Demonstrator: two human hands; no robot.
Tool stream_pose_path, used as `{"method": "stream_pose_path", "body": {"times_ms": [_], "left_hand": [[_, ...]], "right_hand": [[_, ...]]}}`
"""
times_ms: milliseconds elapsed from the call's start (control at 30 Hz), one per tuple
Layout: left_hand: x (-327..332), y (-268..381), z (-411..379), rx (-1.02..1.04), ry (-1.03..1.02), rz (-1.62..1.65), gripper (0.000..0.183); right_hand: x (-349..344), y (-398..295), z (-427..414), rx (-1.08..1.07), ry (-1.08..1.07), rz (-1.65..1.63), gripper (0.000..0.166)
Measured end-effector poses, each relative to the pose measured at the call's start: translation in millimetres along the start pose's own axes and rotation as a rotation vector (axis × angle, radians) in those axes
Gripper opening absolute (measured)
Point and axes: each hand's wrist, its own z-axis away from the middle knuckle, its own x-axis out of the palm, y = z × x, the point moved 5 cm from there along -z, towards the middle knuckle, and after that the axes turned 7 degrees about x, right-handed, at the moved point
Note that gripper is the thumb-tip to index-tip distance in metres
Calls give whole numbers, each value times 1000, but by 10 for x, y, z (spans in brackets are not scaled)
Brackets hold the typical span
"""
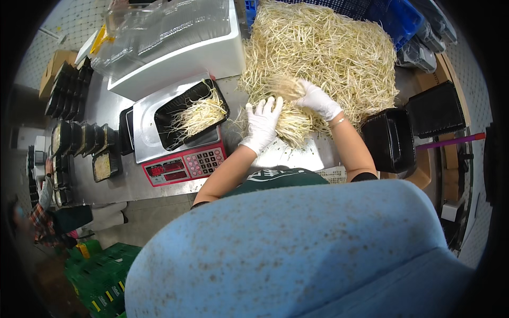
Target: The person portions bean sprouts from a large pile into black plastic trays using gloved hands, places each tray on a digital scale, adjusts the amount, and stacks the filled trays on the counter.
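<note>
My left hand [262, 125], in a white glove, rests palm down with its fingers apart against the left edge of a small bunch of bean sprouts [294, 126]. Just beyond it, my gloved right hand [320, 101] grips a blurred tuft of sprouts [284, 87]. Both hands are at the near edge of a big heap of bean sprouts [322, 51]. To the left, a black plastic tray [167, 119] sits tilted on a red digital scale [185, 167], partly filled with sprouts [203, 115]. The scale's display is lit.
A white foam box [183, 65] of clear plastic lids [179, 28] stands behind the scale. Filled trays [103, 167] line the left. Empty black trays [389, 139] are stacked at right. A blue crate [393, 20] borders the heap. Another person [43, 222] stands far left near green crates [103, 274].
</note>
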Motion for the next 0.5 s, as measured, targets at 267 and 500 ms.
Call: {"method": "stream_pose_path", "body": {"times_ms": [267, 500], "left_hand": [[15, -338, 308, -464, -68, 334, 131], [230, -289, 436, -417, 30, 614, 125]], "right_hand": [[294, -222, -153, 99, -107, 294, 128], [1037, -362, 392, -70, 494, 1155, 135]]}}
